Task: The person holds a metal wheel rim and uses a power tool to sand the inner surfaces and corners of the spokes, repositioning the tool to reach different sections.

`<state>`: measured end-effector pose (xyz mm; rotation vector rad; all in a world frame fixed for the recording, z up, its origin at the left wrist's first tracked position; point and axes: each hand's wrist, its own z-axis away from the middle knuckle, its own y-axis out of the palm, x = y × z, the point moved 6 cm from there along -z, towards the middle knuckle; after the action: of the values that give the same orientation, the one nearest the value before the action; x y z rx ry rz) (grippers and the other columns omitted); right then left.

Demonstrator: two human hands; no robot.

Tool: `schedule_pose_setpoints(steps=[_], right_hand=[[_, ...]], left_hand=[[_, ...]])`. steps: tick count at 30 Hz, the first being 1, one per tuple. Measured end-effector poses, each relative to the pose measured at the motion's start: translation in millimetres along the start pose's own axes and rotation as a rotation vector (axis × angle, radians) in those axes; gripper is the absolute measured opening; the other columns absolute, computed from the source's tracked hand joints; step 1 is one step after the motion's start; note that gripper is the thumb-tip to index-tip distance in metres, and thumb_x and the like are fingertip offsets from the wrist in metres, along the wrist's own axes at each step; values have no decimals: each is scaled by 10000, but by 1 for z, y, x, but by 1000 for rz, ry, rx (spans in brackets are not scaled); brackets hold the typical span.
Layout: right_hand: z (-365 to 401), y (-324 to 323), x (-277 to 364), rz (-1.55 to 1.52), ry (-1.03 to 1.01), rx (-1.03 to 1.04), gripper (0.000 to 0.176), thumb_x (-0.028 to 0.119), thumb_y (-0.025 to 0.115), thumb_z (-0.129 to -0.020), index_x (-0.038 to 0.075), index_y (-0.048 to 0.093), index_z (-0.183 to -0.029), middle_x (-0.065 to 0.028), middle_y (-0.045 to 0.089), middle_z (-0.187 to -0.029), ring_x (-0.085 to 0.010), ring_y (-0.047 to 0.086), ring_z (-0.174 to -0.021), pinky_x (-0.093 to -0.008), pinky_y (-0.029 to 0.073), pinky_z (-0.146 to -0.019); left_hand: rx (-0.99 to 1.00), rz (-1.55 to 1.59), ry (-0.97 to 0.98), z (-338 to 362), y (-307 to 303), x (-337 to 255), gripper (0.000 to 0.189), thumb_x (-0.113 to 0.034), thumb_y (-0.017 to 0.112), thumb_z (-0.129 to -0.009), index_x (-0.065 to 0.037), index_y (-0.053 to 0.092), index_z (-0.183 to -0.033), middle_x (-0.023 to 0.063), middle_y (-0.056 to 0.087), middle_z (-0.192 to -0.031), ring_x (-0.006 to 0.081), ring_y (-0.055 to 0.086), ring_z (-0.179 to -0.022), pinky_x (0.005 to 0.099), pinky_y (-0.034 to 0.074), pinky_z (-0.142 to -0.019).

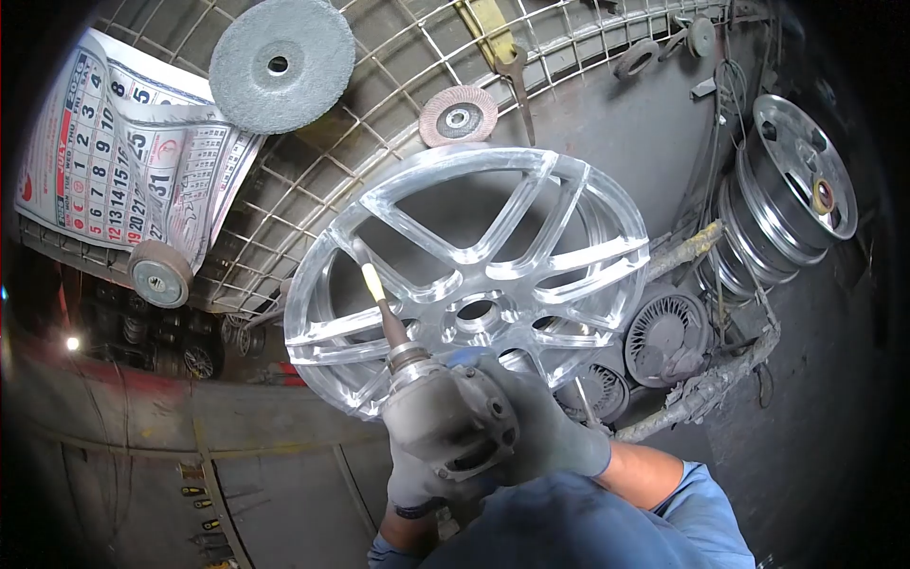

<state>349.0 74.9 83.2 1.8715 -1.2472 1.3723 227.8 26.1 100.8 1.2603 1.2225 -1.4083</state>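
A grey power tool (445, 412) with a thin shaft and a yellow-white tip (372, 283) is held in front of my body. Wrapped round its right side is my gloved right hand (555, 417). My gloved left hand (412, 479) is closed on the tool from below and to the left, its fingers partly hidden. Behind the tool stands a bare silver alloy wheel (474, 256) with split spokes. The tip lies in front of the wheel's left spokes; whether it touches the metal I cannot tell.
Abrasive discs (313, 85) and a flap disc (458, 116) hang on a wire grid (284, 204), beside a calendar (104, 142). At the right are stacked rims (806, 166), a dusty wheel cover (666, 337) and a crusted bar (706, 389). Handled tools (199, 504) line the lower left.
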Motion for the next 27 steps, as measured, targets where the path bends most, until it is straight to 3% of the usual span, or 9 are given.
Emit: schedule_pose_setpoints(steps=[2, 4, 7, 8, 10, 11, 17, 21, 27], right_hand=[[0, -3, 3, -112, -75, -63, 809, 453, 903, -538, 25, 507, -1099, -171, 624, -984, -386, 642, -894, -444, 521, -747], [1, 0, 0, -68, -88, -56, 813, 447, 902, -544, 23, 508, -1115, -172, 625, -988, -386, 645, -896, -444, 523, -747], [2, 2, -3, -53, -89, -52, 826, 440, 901, -549, 20, 507, -1141, -174, 628, -1000, -387, 648, -905, -445, 528, -750], [2, 2, -4, -79, -78, -53, 834, 438, 901, -549, 18, 505, -1152, -175, 629, -1009, -387, 649, -911, -446, 529, -751], [1, 0, -5, -92, -57, -50, 835, 431, 899, -553, 23, 499, -1163, -175, 630, -1014, -391, 647, -920, -448, 529, -761], [2, 0, -5, -105, -36, -45, 836, 424, 897, -558, 29, 492, -1173, -175, 632, -1019, -394, 645, -930, -450, 528, -771], [8, -2, -4, -194, 267, 144, 972, 418, 901, -563, 71, 414, -1329, -185, 615, -1169, -379, 621, -1072, -441, 514, -888], [9, 0, -9, -229, 249, 136, 1020, 423, 910, -551, 78, 396, -1362, -187, 595, -1223, -362, 607, -1119, -431, 503, -928], [-2, -10, 3, -174, 79, 31, 873, 296, 868, -588, 41, 438, -1303, -182, 634, -1127, -351, 640, -1017, -417, 509, -871]], left_hand=[[8, -22, 15, 2, 3, 1, 522, -228, 553, -967, -3, 369, -1400, 154, 493, -1364, 273, 534, -1223, 409, 485, -1009], [-140, 652, -275, 10, -2, 27, 436, -208, 382, -1033, -4, 350, -1418, 167, 462, -1389, 280, 523, -1236, 403, 497, -999], [-123, 858, -262, 6, 0, 28, 489, -252, 421, -1025, -1, 330, -1435, 172, 449, -1401, 286, 515, -1245, 411, 492, -1009], [-122, 856, -265, 7, -1, 28, 489, -252, 421, -1025, -1, 330, -1435, 172, 449, -1401, 286, 515, -1245, 411, 492, -1009], [23, 63, -16, 7, -1, 13, 531, -311, 398, -1032, -17, 294, -1461, 172, 418, -1430, 306, 488, -1271, 442, 459, -1046], [27, -52, 28, 8, -2, 11, 531, -312, 397, -1032, -17, 294, -1461, 172, 418, -1431, 306, 488, -1271, 443, 458, -1046], [-143, 532, -194, 14, -1, 40, 531, -316, 394, -1033, -20, 292, -1462, 172, 416, -1433, 307, 485, -1273, 445, 455, -1049], [-154, 628, -221, 19, -1, 47, 532, -318, 392, -1034, -22, 291, -1463, 171, 414, -1434, 309, 483, -1275, 447, 452, -1051], [-144, 668, -226, 24, -5, 52, 532, -322, 388, -1035, -25, 289, -1465, 171, 412, -1436, 310, 481, -1277, 450, 449, -1054]])
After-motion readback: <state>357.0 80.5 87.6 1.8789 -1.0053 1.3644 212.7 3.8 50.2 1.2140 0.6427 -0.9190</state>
